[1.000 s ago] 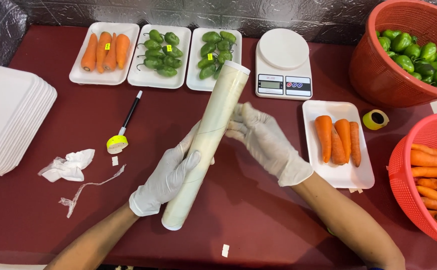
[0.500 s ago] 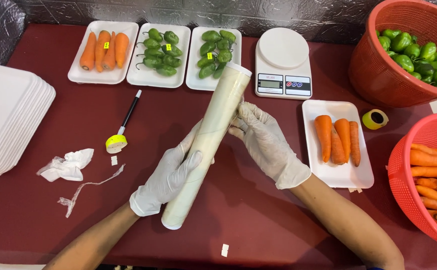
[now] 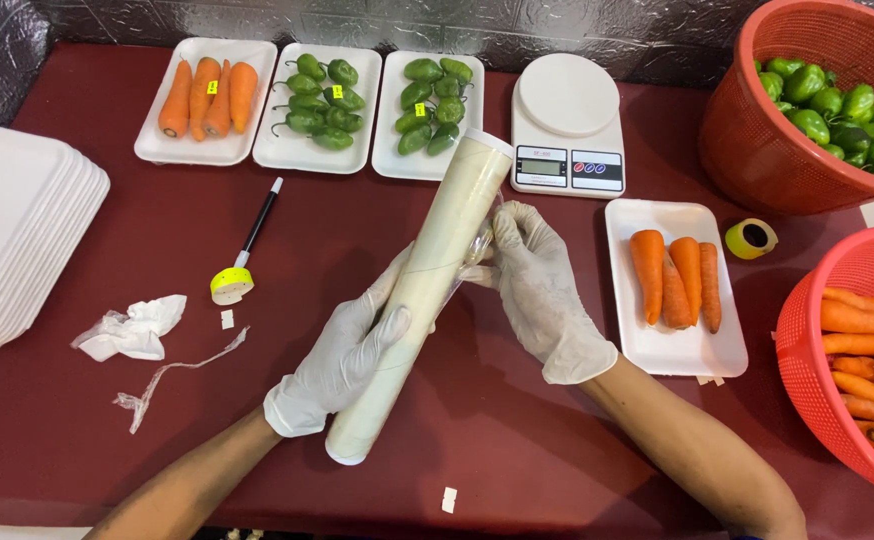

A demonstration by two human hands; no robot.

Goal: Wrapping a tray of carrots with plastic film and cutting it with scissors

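far left, a stack of white foam trays (image 3: 17, 230) sat on the dark red table (image 3: 157, 440), smooth and square-cornered. beside it lay a crumpled white scrap (image 3: 132, 328), a thin twisted strip of clear film (image 3: 172, 375), and a black pen (image 3: 260, 222) pointing down at a small yellow sticker roll (image 3: 231, 285). along the back, three filled trays: one of glossy orange carrots (image 3: 207, 97), then two of shiny green peppers (image 3: 319, 100) (image 3: 432, 103).

in the middle, my left hand (image 3: 342, 360), in a thin white glove, was curled around the lower half of the cling film roll (image 3: 422, 300), a long pale cream tube lying diagonally, its near end toward me and its far end up by the scale. my right hand (image 3: 542, 290), gloved too, pinched the loose clear edge of film at the roll's upper side, fingers bent against it.

behind sat the white digital scale (image 3: 567, 120) with its round plate. right of my hand, a foam tray (image 3: 672, 345) carried three carrots side by side, a yellow tape roll (image 3: 751, 238) just past it. far right, two red mesh plastic baskets, the back basket (image 3: 757, 140) full of green peppers, the near basket (image 3: 807, 340) full of carrots. a crinkled silvery foil wall (image 3: 457, 25) ran behind it all.
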